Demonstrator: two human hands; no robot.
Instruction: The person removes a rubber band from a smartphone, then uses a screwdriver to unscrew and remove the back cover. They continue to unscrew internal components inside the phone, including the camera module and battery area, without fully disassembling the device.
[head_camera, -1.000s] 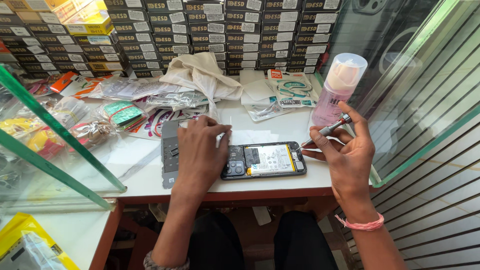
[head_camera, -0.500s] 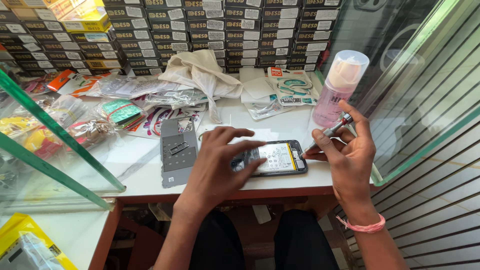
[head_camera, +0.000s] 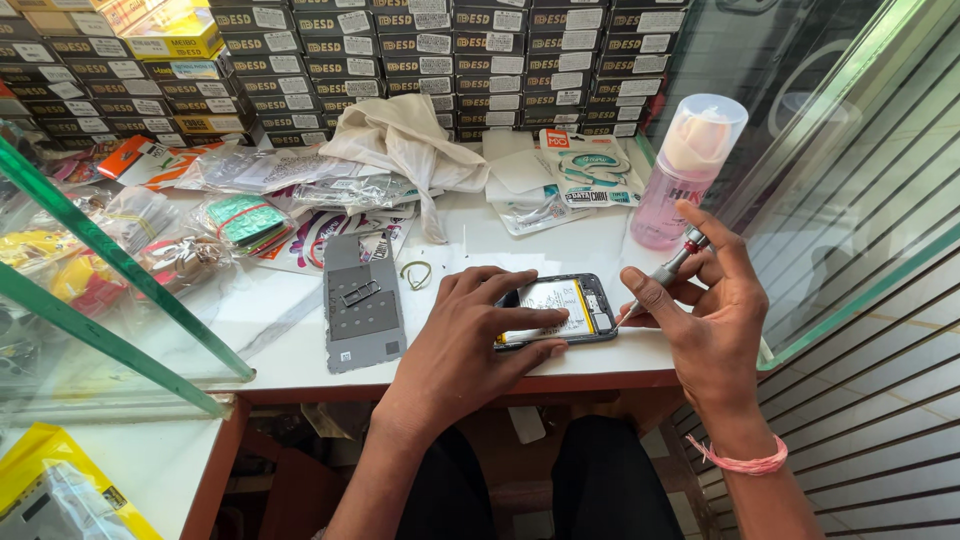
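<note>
An opened phone (head_camera: 565, 310) with its back cover off lies near the front edge of the white table (head_camera: 480, 250), its battery and board showing. My left hand (head_camera: 465, 340) lies over its left half and pins it down, fingers spread across the frame. My right hand (head_camera: 715, 310) holds a small screwdriver (head_camera: 668, 270) with a metal shaft, tip angled down at the phone's right end. The grey back cover (head_camera: 363, 315) lies flat to the left of my left hand, with a small tray piece on it.
A pink bottle with a clear cap (head_camera: 690, 170) stands behind my right hand. A cloth bag (head_camera: 405, 140), packets of parts (head_camera: 580, 170) and stacked boxes (head_camera: 400, 60) fill the back. Glass panels (head_camera: 110, 270) stand at left and right. A rubber band (head_camera: 415, 272) lies by the cover.
My left hand has slid right from the phone's left part to cover more of it. The phone has shifted right, toward the screwdriver. The right hand has stayed nearly still.
</note>
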